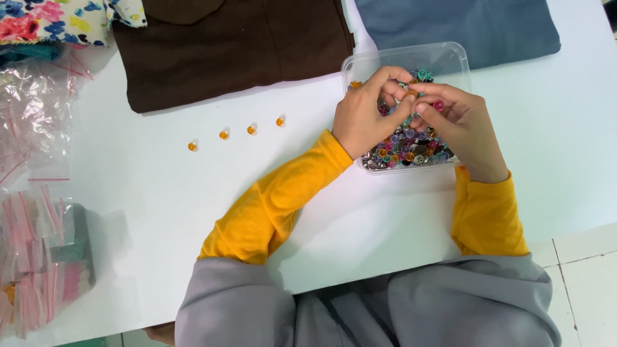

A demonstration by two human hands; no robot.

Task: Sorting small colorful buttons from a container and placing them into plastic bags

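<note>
- Your left hand (364,119) hovers over the clear plastic tray (443,58), with its fingers curled inward toward your right hand.
- Your right hand (459,125) sits just beside it, also over the tray, and the fingertips of both hands meet above the heap.
- Between those fingertips you pinch a small orange bead (411,94); both grips are closed on it, though your fingers hide most of it.
- The tray rests on the white bench (160,193), near its far right part, and it holds a heap of small mixed beads (405,151) in orange, blue, pink and silver.
- One more orange piece (355,84) lies inside the tray near its left wall, just beyond your left thumb.
- Four orange beads lie in a slanted row on the bench, well to the left of the tray: the first (192,146), the second (223,135), the third (251,130) and the fourth (280,121).
- A folded brown cloth (231,45) lies at the far edge of the bench, beyond that row.
- A folded blue-grey cloth (463,26) lies beyond the tray, touching or nearly touching its far wall.
- A flowered cloth (51,19) sits at the far left corner.
- Clear bags with red strips (32,122) lie along the left edge, with another pile of them (38,263) nearer to you.
</note>
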